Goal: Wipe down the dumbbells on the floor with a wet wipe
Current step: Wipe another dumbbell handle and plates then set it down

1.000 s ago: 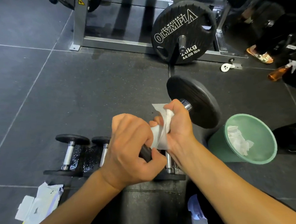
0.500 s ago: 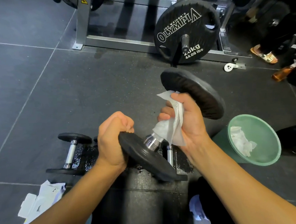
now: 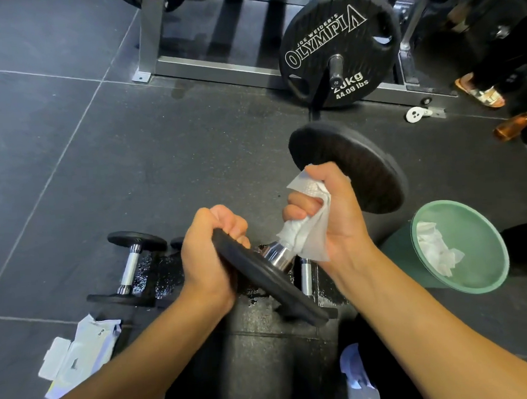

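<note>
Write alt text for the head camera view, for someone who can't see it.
A left-hand grip holds a tilted dumbbell by its near plate while the right-hand grip wraps a wipe round the handle. On the floor are a smaller dumbbell, a white packet and a green bin holding used wipes.

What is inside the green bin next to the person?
Crumpled white wipes lie inside the green bin. What lies under them is covered.
</note>
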Demonstrator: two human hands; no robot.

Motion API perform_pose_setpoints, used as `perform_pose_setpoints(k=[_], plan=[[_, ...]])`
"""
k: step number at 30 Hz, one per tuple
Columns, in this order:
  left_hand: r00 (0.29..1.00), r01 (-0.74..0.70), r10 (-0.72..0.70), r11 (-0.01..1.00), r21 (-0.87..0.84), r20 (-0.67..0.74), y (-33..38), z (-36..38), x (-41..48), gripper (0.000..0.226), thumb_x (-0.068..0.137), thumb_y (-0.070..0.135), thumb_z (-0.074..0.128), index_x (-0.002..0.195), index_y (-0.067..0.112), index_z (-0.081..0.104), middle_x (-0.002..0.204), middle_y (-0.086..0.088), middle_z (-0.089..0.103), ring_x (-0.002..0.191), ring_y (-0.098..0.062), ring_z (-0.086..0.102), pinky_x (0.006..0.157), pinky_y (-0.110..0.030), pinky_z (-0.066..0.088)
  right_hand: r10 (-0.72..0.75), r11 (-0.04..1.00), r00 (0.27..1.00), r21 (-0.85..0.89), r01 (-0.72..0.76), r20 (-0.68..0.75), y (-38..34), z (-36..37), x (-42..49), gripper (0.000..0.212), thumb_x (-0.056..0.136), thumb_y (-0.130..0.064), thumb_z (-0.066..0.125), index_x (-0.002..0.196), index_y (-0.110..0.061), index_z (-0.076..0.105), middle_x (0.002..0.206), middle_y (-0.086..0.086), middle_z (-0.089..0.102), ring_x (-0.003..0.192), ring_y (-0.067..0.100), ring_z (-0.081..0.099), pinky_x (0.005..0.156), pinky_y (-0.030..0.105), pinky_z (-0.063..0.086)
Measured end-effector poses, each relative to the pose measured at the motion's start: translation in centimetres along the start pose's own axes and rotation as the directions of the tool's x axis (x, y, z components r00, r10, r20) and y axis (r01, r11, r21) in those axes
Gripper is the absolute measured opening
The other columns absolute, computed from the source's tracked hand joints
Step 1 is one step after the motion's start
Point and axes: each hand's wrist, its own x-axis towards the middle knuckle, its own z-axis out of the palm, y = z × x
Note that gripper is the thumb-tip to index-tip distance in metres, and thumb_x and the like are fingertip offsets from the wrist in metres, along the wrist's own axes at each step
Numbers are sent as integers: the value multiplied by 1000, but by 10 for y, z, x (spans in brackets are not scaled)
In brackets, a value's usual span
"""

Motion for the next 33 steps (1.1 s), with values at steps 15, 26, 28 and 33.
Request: perform_pose_setpoints(k=[15, 26, 28, 33], plan=[[706, -699, 575, 473, 536, 413, -3, -1, -2, 23, 84, 5, 40, 62, 12, 42, 66, -8, 46, 67, -29, 42, 63, -44, 33, -74, 993, 964, -107, 47, -257, 12, -21, 13, 46, 82, -4, 56, 43, -21, 39, 54, -4, 34, 46, 10, 32, 43, 24, 40], [972, 212, -192, 964, -158, 137, -2, -2, 16, 22, 70, 20, 45, 50, 17, 36, 54, -3, 33, 59, -18, 25, 61, -36, 18, 164, 982, 941, -135, -129, 295, -4, -5, -12, 29, 66, -15, 66, 53, -17, 40, 39, -3, 33, 40, 11, 20, 47, 21, 37], [935, 351, -331, 912, -211, 128, -9, -5, 15, 23, 70, 20, 43, 48, 19, 36, 54, 0, 31, 57, -16, 25, 61, -33, 21, 237, 970, 908, -130, -204, 346, -7, -5, -18, 32, 74, -14, 54, 50, -19, 34, 38, -1, 27, 35, 13, 34, 48, 25, 48], [883, 470, -454, 856, -217, 120, -18, -8, 10, 24, 70, 18, 42, 50, 21, 30, 60, 1, 26, 69, -16, 13, 63, -32, 21, 207, 970, 842, 8, -243, 497, -5, 2, -26, 34, 85, -1, 35, 59, -20, 27, 45, 4, 25, 40, 30, 58, 59, 43, 59]])
